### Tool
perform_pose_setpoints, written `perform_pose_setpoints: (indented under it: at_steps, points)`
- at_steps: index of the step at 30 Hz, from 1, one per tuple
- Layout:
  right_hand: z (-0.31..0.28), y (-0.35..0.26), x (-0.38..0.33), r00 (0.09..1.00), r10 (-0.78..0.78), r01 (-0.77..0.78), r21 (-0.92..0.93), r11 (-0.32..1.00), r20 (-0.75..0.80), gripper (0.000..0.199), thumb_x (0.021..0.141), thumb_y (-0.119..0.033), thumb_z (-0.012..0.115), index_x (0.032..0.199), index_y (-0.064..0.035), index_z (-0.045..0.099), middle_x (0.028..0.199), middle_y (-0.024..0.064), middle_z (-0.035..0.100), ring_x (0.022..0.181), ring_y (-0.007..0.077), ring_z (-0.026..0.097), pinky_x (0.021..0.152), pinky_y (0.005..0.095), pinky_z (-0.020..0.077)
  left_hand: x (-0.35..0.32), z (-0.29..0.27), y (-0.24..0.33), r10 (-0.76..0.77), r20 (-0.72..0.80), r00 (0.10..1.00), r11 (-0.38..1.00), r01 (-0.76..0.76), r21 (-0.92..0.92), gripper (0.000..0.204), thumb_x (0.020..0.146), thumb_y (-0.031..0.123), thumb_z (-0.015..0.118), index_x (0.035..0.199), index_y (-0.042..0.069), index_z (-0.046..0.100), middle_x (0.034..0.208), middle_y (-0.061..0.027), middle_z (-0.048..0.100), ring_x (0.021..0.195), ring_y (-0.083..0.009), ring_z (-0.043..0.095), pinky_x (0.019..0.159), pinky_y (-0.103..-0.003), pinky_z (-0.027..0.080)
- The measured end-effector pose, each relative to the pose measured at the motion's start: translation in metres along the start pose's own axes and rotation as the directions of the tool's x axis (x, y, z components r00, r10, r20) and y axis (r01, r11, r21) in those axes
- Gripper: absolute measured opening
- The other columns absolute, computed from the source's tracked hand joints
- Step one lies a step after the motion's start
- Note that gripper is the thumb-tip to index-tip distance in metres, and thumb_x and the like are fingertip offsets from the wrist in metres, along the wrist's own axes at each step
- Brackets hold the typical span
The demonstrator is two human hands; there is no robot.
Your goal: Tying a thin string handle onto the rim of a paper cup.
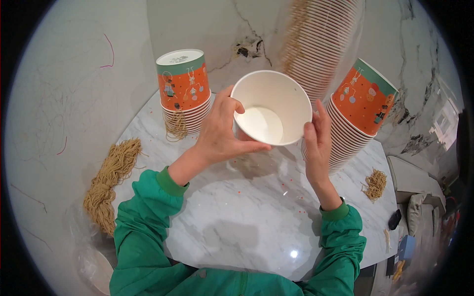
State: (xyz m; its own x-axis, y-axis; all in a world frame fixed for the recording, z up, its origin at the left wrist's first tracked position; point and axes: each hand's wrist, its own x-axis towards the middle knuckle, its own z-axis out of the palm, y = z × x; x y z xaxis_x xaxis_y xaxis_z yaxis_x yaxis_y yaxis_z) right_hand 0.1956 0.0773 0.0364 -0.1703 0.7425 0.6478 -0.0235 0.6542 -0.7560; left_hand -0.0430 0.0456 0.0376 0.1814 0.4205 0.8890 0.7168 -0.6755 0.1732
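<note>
- While I watch, the cup (pixel 271 109) at upper centre faces me mouth-first, axis running back and slightly down.
- Left hand (pixel 220 126) grips it.
- Right hand (pixel 319 148) touches it; gripping, I can't tell.

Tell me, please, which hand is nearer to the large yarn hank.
Left: the left hand is right of the yarn hank; the right hand is farther right, across the paper tub.

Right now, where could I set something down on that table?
Mostly the front middle of the marble table, between the left sleeve and right sleeve, a few tiny bits aside. It's crowded farther back: the left cup stack, the right cup stack, and the held cup between them.
</note>
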Motion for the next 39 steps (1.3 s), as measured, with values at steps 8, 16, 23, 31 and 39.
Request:
perform_pose_setpoints:
  at_steps: [8, 16, 23, 31, 39]
  points:
    - [0.002, -0.001, -0.006, 0.946, -0.253, 0.307, -0.314, 0.899, 0.201, 0.087, 0.079, -0.031, 0.081, 0.147, -0.0039, 0.035, 0.144, 0.0223, 0.034, 0.133, 0.0362, 0.041, 0.107, 0.0458, 0.0391, 0.002, -0.003, 0.017, 0.034, -0.083, 0.996, 0.989, -0.021, 0.145, 0.086, 0.054, 0.058, 0.093, 0.104, 0.004, 0.047, 0.132, -0.026, 0.046, 0.111, -0.0384, 0.058, 0.081, -0.042, 0.055]
    - [-0.012, 0.002, 0.006, 0.887, -0.336, 0.449, -0.422, 0.788, 0.317, 0.053, 0.066, -0.032, 0.093, 0.098, -0.0082, 0.057, 0.14, 0.0239, 0.04, 0.133, 0.039, 0.04, 0.106, 0.0466, 0.0379, 0.009, -0.017, 0.007, 0.076, -0.055, 0.996, 0.993, -0.071, 0.097, 0.085, 0.055, 0.051, 0.095, 0.114, 0.006, 0.054, 0.134, -0.023, 0.047, 0.112, -0.0367, 0.058, 0.081, -0.042, 0.055]
    - [-0.028, -0.011, 0.016, 0.857, -0.308, 0.463, -0.355, 0.812, 0.414, 0.048, 0.065, -0.033, 0.092, 0.087, -0.0071, 0.058, 0.138, 0.0233, 0.046, 0.128, 0.0385, 0.047, 0.103, 0.046, 0.0409, 0.017, -0.029, -0.011, 0.136, 0.013, 0.991, 0.991, -0.136, -0.01, 0.079, 0.054, 0.037, 0.098, 0.114, 0.009, 0.055, 0.138, -0.0207, 0.048, 0.121, -0.0369, 0.055, 0.096, -0.045, 0.049]
    - [-0.034, -0.003, 0.018, 0.816, -0.318, 0.489, -0.285, 0.825, 0.482, 0.055, 0.064, -0.03, 0.093, 0.103, -0.007, 0.062, 0.142, 0.0206, 0.045, 0.128, 0.0329, 0.049, 0.101, 0.0426, 0.0451, 0.015, -0.036, -0.015, 0.098, 0.12, 0.988, 0.975, -0.071, -0.212, 0.074, 0.057, 0.029, 0.097, 0.112, 0.01, 0.05, 0.138, -0.0229, 0.051, 0.129, -0.0377, 0.051, 0.102, -0.044, 0.046]
    - [-0.01, -0.002, 0.006, 0.973, -0.101, 0.099, 0.018, 0.995, 0.206, 0.12, 0.078, -0.027, 0.087, 0.16, -0.0068, 0.002, 0.153, 0.0177, 0.035, 0.138, 0.0317, 0.045, 0.111, 0.0443, 0.0439, 0.011, -0.026, -0.006, -0.063, 0.028, 0.998, 0.99, 0.066, -0.127, 0.076, 0.059, 0.031, 0.097, 0.113, 0.008, 0.049, 0.134, -0.0208, 0.051, 0.123, -0.0344, 0.054, 0.098, -0.042, 0.048]
